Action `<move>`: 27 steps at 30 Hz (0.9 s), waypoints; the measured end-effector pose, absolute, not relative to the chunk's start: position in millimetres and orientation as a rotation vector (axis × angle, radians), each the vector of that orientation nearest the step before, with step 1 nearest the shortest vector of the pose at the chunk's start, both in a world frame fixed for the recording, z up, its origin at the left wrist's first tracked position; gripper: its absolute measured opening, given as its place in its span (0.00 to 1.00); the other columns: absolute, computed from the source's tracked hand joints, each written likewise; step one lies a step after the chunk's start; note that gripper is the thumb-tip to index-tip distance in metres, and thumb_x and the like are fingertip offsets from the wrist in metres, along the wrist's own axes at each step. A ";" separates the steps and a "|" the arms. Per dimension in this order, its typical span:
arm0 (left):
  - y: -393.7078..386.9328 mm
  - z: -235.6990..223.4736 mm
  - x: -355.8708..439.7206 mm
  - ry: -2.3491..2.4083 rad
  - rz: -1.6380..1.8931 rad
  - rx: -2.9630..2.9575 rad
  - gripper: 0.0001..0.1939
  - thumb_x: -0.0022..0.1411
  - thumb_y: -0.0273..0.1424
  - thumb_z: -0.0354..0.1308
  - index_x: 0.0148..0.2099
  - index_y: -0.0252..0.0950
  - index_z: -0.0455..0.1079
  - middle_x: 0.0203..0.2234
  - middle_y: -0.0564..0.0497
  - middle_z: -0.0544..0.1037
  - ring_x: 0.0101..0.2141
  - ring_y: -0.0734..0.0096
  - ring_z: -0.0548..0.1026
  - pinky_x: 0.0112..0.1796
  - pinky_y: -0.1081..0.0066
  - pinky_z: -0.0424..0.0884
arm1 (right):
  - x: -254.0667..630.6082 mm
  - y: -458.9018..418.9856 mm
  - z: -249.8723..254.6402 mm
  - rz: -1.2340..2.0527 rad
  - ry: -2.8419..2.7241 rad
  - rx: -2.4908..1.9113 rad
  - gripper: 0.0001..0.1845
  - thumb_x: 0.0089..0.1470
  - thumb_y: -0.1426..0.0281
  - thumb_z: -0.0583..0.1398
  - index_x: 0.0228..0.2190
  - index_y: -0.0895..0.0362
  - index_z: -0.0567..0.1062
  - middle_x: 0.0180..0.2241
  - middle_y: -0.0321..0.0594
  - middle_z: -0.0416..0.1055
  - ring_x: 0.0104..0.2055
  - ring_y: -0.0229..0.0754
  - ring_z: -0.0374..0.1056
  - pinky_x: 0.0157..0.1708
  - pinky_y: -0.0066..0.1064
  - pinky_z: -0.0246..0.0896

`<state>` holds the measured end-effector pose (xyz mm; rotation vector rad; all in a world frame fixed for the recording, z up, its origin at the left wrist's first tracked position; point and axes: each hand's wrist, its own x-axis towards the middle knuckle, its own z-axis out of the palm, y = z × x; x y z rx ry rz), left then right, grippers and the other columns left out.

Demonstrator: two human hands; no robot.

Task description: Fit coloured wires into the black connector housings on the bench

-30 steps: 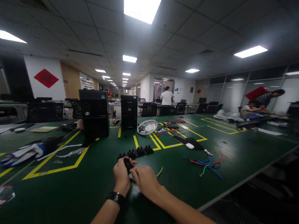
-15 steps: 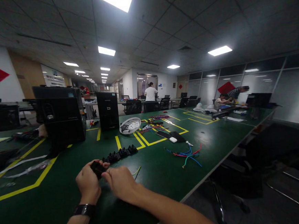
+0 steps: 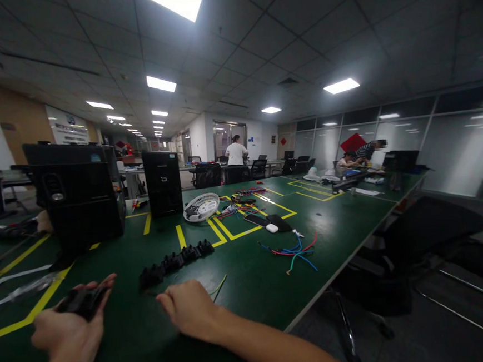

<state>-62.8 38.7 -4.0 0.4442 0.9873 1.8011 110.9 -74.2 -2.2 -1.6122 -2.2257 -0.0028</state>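
At the lower left my left hand (image 3: 71,328) is turned palm up, with a black plastic part (image 3: 83,303) lying across its palm and fingers. My right hand (image 3: 190,307) is closed, apart from the left one, above the green table (image 3: 250,289). A thin yellow-green wire (image 3: 219,286) passes through its grip; one end sticks out behind the hand, and a dark tip shows past the thumb. Just beyond the right hand stands a row of several black plastic parts (image 3: 176,261). The exact kind of these parts is too dark to make out.
Loose coloured wires (image 3: 292,250) lie on the right. Behind them are a white mouse-like object (image 3: 272,229), dark flat items and a white fan grille (image 3: 202,207). Two black computer cases (image 3: 78,199) stand at the left. A chair (image 3: 430,238) is beside the table; people (image 3: 236,152) are farther back.
My hands have come apart. The left hand moved left and opened palm up under the black part; the right drew back slightly with the wire. The view turned a little right.
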 end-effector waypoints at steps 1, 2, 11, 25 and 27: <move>38.4 -1.4 -67.1 0.944 1.807 0.323 0.13 0.56 0.21 0.38 0.30 0.38 0.62 0.19 0.56 0.70 0.29 0.69 0.75 0.35 0.57 0.77 | 110.2 -76.1 0.3 -0.003 -2.270 -1.575 0.24 0.66 0.61 0.47 0.32 0.58 0.78 0.29 0.43 0.78 0.32 0.44 0.74 0.31 0.30 0.64; 35.2 2.6 -67.4 0.910 1.785 0.238 0.13 0.55 0.20 0.39 0.30 0.37 0.63 0.20 0.55 0.72 0.30 0.69 0.76 0.36 0.57 0.77 | 109.0 -78.5 3.8 -0.015 -2.316 -1.534 0.24 0.65 0.60 0.48 0.31 0.59 0.78 0.29 0.43 0.78 0.33 0.45 0.74 0.33 0.31 0.65; -21.8 14.1 13.4 0.960 1.429 0.630 0.15 0.59 0.40 0.53 0.34 0.32 0.71 0.25 0.51 0.77 0.25 0.70 0.74 0.30 0.70 0.71 | 130.3 -77.7 37.1 -0.029 -2.207 -1.171 0.42 0.51 0.69 0.65 0.62 0.53 0.53 0.61 0.48 0.56 0.62 0.50 0.52 0.58 0.44 0.53; -53.0 -19.6 33.2 1.139 0.676 2.552 0.12 0.63 0.33 0.50 0.44 0.37 0.70 0.45 0.44 0.69 0.48 0.57 0.64 0.47 0.60 0.60 | 296.1 20.0 5.6 0.082 -1.989 -1.634 0.37 0.44 0.82 0.59 0.58 0.62 0.61 0.53 0.55 0.61 0.58 0.53 0.59 0.58 0.44 0.51; -57.1 -17.1 35.2 1.085 0.629 2.606 0.12 0.64 0.29 0.46 0.43 0.38 0.70 0.43 0.45 0.69 0.46 0.59 0.64 0.46 0.62 0.60 | 300.3 29.3 -4.3 0.097 -1.992 -1.676 0.36 0.44 0.83 0.57 0.57 0.66 0.62 0.52 0.58 0.63 0.57 0.53 0.60 0.57 0.43 0.53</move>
